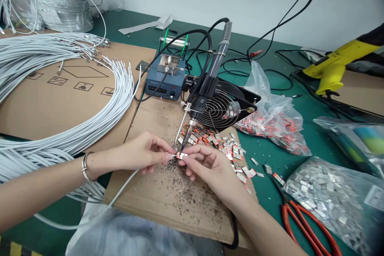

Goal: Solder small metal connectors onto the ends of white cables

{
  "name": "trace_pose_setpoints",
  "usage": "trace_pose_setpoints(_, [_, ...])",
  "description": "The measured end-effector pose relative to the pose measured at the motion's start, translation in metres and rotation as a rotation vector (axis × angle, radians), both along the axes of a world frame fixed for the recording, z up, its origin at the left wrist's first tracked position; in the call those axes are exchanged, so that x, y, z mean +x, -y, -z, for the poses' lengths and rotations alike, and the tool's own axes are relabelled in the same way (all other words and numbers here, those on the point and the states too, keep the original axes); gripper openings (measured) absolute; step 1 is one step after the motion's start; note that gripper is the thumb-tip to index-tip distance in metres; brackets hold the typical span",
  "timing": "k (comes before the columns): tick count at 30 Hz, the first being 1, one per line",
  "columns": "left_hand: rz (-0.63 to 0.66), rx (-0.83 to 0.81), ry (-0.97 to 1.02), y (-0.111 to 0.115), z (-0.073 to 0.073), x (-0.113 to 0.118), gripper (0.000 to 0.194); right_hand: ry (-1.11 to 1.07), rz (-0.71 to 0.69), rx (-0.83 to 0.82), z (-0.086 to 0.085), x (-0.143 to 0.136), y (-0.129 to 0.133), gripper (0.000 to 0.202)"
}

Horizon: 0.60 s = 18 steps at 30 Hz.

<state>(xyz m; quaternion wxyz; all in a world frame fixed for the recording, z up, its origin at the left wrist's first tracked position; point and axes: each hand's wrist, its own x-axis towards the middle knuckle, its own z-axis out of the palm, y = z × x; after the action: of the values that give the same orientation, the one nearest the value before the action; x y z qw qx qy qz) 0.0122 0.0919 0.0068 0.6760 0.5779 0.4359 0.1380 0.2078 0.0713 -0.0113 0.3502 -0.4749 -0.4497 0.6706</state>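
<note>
My left hand pinches the end of a white cable, whose length trails down to the lower left. Between the fingertips of my right hand is a small USB connector with a metal shell and an orange-red part. The cable's end meets the connector right under the tip of a soldering iron, which is fixed in a stand and points down. A thin metal solder feed tube comes down beside the tip. Whether the tip touches the joint is too small to tell.
Loose connectors lie right of my hands on cardboard strewn with dark crumbs. Behind stand a blue soldering station and a black fan. White cable bundles fill the left. Red-handled pliers and bagged metal parts lie right.
</note>
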Motion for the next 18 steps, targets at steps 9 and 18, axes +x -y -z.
trace_pose_setpoints(9, [0.002,0.006,-0.017,0.002,-0.003,0.002,0.024,0.037,-0.020,0.011,-0.004,-0.002,-0.001,0.023])
trace_pose_setpoints(18, [-0.035,0.005,0.037,-0.007,0.002,0.003,0.022,0.186,-0.097,0.115,0.002,0.008,0.002,0.028])
